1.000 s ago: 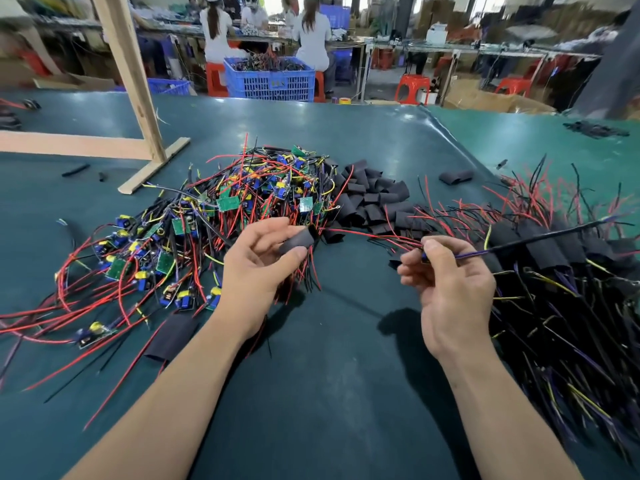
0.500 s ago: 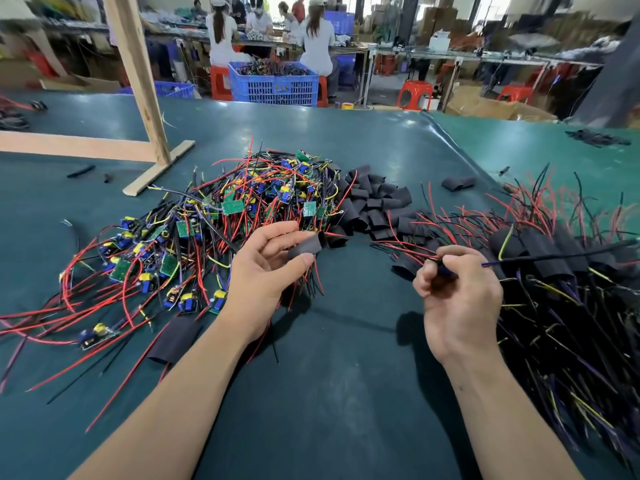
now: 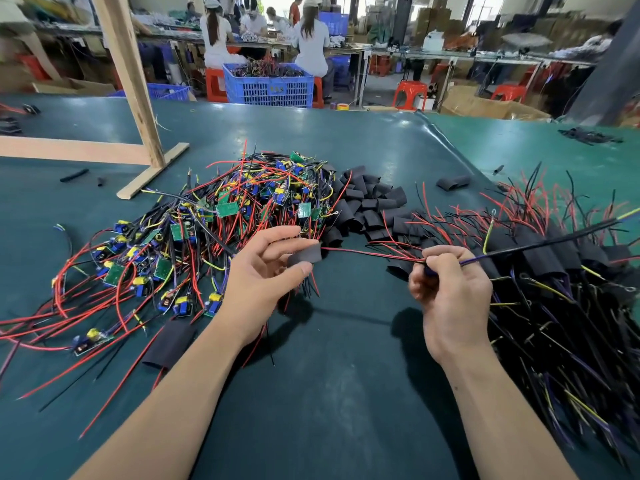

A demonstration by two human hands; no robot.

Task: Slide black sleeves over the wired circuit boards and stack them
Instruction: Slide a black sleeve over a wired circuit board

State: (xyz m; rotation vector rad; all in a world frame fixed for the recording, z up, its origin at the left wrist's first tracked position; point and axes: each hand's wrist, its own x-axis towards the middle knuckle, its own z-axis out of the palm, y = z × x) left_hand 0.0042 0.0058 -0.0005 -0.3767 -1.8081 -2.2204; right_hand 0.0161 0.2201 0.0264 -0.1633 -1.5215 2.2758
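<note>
Left hand (image 3: 263, 282) raised just above the green table (image 3: 329, 393), thumb and fingertips pinching a short black sleeve (image 3: 304, 258) at the near edge of the pile of bare circuit boards (image 3: 221, 220). Right hand (image 3: 450, 292) curled tight around a bundle of wires (image 3: 374, 253), red and black strands running left from the fist to the mouth of the sleeve, dark strands running right and up past the fist. Board itself probably inside or behind the sleeve, not clear from this angle.

Loose black sleeves (image 3: 374, 202) heaped beyond both hands, between the 2 larger piles. Sleeved boards (image 3: 554, 271) stacked at the right, wires fanned out over the table edge. 1 flat sleeve (image 3: 169, 344) lying alone under the left forearm, another (image 3: 453, 182) apart at the far right of the heap.

Blue plastic crate (image 3: 270, 86) on the floor past the table, filled to the rim with tangled wired parts. Second blue crate (image 3: 166, 91) to its left, contents hidden. Wooden frame (image 3: 135, 98) standing on the far left of the table. 2 seated workers (image 3: 311, 39) at a bench behind the crate.
</note>
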